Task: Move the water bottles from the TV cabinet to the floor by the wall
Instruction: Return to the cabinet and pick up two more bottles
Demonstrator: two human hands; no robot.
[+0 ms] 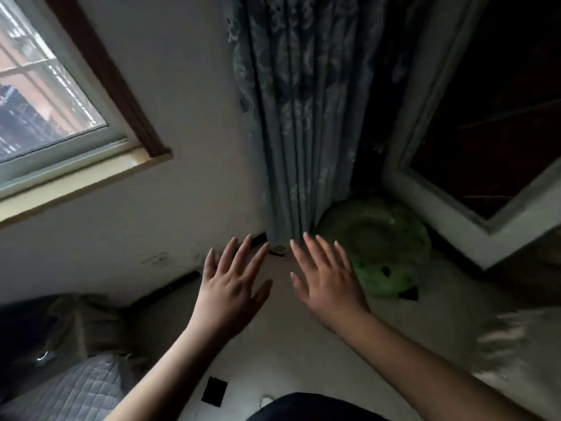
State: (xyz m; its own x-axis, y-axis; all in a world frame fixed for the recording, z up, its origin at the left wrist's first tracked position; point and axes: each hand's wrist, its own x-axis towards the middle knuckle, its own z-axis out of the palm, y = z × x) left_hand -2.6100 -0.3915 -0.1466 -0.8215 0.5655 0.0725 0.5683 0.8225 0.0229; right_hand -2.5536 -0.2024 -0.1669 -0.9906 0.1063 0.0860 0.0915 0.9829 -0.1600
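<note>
My left hand (232, 284) and my right hand (326, 279) are stretched out in front of me, backs up, fingers spread and holding nothing. They hover side by side over the pale floor (291, 338) near the room's corner. No water bottle and no TV cabinet show in this view.
A blue patterned curtain (303, 117) hangs in the corner above a green inflatable ring (376, 244) lying on the floor. The white wall (182, 177) with a window (39, 95) is at left. A quilted grey cover (69, 390) sits bottom left. A dark framed opening (498, 101) is at right.
</note>
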